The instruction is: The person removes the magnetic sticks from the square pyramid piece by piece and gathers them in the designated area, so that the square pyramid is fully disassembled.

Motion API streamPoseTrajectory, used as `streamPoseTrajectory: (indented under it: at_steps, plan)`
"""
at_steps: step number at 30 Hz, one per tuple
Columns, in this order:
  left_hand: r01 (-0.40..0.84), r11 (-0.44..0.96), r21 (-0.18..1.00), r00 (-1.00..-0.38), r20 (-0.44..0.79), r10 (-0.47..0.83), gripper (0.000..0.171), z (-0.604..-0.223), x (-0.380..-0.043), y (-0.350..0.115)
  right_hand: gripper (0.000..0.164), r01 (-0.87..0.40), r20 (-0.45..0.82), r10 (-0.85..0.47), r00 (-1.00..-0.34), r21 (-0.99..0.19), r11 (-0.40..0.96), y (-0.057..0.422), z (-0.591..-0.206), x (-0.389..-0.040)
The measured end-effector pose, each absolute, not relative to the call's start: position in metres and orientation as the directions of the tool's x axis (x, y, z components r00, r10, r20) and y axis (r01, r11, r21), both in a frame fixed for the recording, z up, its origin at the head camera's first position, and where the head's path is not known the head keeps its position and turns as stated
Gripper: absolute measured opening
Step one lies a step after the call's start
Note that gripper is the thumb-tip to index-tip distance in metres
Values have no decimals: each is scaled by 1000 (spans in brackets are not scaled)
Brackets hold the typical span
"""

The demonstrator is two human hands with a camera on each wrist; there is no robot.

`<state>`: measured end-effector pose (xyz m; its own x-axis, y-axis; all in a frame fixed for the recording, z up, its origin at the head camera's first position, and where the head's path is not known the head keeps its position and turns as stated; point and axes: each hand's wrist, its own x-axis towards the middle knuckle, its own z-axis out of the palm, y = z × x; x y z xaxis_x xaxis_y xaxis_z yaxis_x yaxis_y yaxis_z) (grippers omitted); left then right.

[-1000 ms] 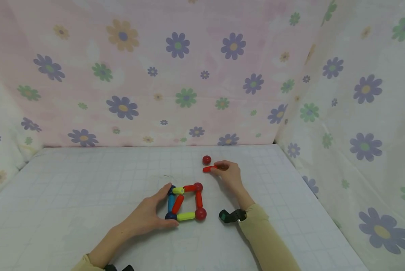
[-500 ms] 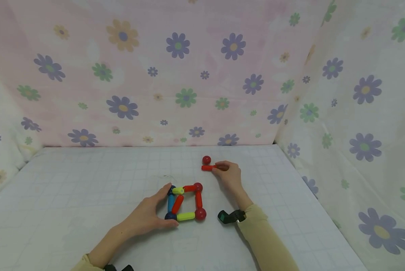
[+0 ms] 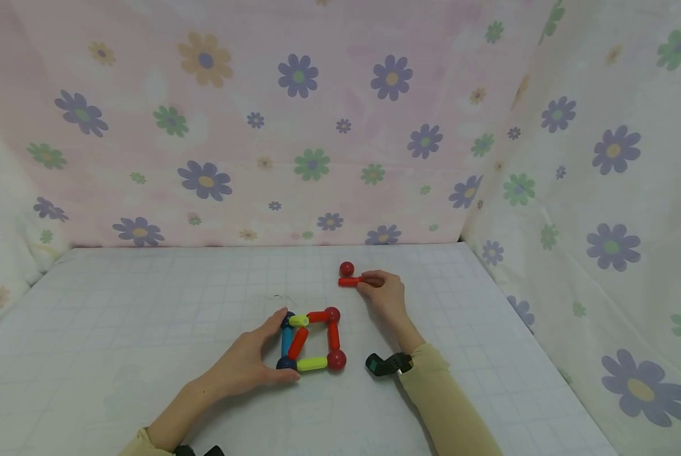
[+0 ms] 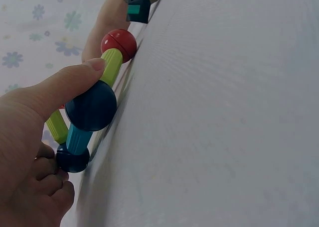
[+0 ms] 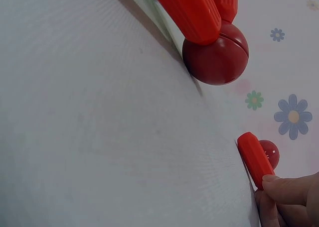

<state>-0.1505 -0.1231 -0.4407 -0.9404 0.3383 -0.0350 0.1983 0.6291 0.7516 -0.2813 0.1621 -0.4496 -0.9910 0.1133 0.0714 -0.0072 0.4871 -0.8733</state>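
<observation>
A four-sided frame of magnetic rods and balls lies on the table, with blue balls at its left corners and red balls [image 3: 337,360] at its right. My left hand [image 3: 243,358] holds its left side: the thumb is at the near blue ball [image 4: 92,107], the fingers at the far blue ball [image 4: 73,159]. A red rod [image 3: 298,343] and a yellow-green rod [image 3: 299,320] slant up from the blue balls. Farther back, my right hand [image 3: 385,294] pinches one end of a loose red rod [image 5: 255,157]. Just behind that rod sits a loose red ball [image 3: 347,269].
The white table [image 3: 118,329] carries a faint grid. A flowered curtain [image 3: 232,145] stands along the back edge, and another patterned cloth [image 3: 619,190] hangs at the right. Dark camera bands [image 3: 388,364] are worn on the wrists.
The right hand has turned the red rod slightly, so its free end has moved back and left, nearer the loose red ball. My left hand and the frame stay put.
</observation>
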Motion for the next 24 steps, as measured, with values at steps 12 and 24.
streamPoseTrajectory:
  at_steps: [12,24]
  plan:
    - [207,630,749,-938,-31,345,112,-440,-150,-124,23,3,60,116,-991,-875,485,161,-447,-280]
    - [220,628,747,-935,-22,353,112,-440,-150,-125,22,19,50,131,-990,-879,477,161,-447,-281]
